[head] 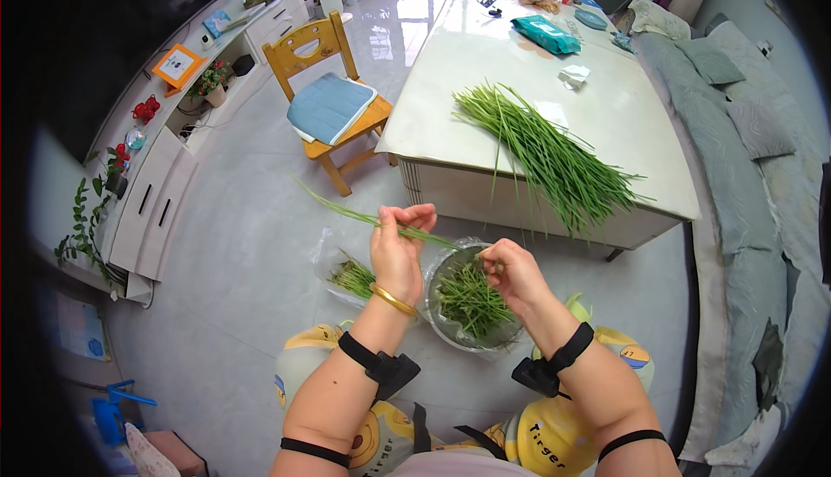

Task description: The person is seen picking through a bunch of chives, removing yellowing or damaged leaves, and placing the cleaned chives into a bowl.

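My left hand (397, 253), palm turned up, holds a few long green chives (337, 207) that stretch out past it to the left. Their other ends reach the pinched fingertips of my right hand (514, 276). Below my hands, a round bin (436, 327) lined with clear plastic contains chive scraps (471, 298). On the floor to its left, a bundle of chives (352, 278) lies on a clear plastic bag (324, 250), partly hidden by my left hand. A large heap of long chives (552, 152) rests on the white table (435, 107), its ends hanging over the near edge.
A wooden chair (311, 48) with a blue cushion (332, 107) stands left of the table. Teal wipes packaging (545, 34) and crumpled paper (574, 76) lie farther back on the tabletop. A grey-covered sofa (707, 152) runs along the right, a white cabinet (152, 201) along the left.
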A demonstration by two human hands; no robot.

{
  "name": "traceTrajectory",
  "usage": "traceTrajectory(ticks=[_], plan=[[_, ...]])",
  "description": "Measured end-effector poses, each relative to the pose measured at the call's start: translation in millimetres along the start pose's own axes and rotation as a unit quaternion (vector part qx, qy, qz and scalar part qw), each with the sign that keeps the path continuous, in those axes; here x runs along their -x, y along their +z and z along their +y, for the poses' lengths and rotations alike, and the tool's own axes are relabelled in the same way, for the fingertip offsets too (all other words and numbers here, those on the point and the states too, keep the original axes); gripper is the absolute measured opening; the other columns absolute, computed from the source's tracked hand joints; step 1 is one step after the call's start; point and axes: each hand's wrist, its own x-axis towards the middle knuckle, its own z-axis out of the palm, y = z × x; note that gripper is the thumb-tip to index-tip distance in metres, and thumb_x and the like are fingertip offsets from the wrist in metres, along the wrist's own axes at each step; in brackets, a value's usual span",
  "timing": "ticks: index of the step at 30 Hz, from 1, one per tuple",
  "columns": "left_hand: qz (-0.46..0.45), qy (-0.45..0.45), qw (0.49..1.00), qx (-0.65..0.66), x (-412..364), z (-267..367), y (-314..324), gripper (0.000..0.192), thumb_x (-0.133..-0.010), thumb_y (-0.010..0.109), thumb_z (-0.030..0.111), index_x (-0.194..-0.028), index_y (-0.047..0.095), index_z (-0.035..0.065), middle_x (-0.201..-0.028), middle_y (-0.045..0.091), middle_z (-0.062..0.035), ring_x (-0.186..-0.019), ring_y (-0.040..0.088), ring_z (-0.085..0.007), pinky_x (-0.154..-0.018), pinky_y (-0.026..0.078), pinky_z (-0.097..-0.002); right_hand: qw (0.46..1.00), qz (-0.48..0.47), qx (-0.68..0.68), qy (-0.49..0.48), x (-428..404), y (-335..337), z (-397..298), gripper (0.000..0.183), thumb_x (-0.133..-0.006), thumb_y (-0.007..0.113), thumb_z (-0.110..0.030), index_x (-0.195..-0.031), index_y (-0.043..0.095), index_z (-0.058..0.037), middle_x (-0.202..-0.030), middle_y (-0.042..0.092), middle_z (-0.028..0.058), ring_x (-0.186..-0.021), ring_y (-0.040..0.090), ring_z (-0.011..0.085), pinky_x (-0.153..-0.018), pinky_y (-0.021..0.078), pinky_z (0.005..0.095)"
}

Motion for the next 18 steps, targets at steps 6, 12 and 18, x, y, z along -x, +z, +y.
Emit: traceTrajectory(ticks=[6, 12, 18], plan=[[0.003, 0.01, 1.0, -0.003, -0.3, 2.3, 3.9, 0.033, -0.099, 0.033, 0.033, -0.082, 0.043, 0.0064, -0.095, 0.06, -0.0193, -0.092, 0.058, -0.0246, -0.092, 0.045, -0.0393, 0.972, -0.098, 0.203, -0.07, 11.1, 21.4, 2.8, 0.013, -0.082, 0.063, -0.014, -0.089, 0.063, -0.0023, -0.086, 0.062, 0.0006, -0.083, 0.054, 0.0078, -0.076, 0.0419, 0.0222], [-0.024, 0.011, 0.998, -0.058, 11.9, -16.9, 6.0, 0.034, -0.098, 0.034, 0.036, -0.084, 0.045, 0.007, -0.1, 0.06, -0.0179, -0.094, 0.055, -0.0251, -0.09, 0.043, -0.0391, 0.985, -0.108, 0.125, -0.052, 5.7, 39.3, 13.6, 0.022, -0.082, 0.064, -0.014, -0.099, 0.062, -0.0002, -0.093, 0.062, 0.0035, -0.088, 0.053, 0.009, -0.081, 0.0405, 0.0233], [-0.033, 0.021, 0.997, -0.065, 14.3, -23.0, 10.7, 0.034, -0.098, 0.034, 0.036, -0.083, 0.045, 0.007, -0.099, 0.06, -0.0173, -0.092, 0.056, -0.0254, -0.088, 0.044, -0.0391, 0.99, -0.089, 0.107, -0.016, 3.5, 45.2, 13.5, 0.025, -0.081, 0.062, -0.012, -0.102, 0.06, 0.0006, -0.094, 0.062, 0.0039, -0.088, 0.053, 0.009, -0.081, 0.0394, 0.023]])
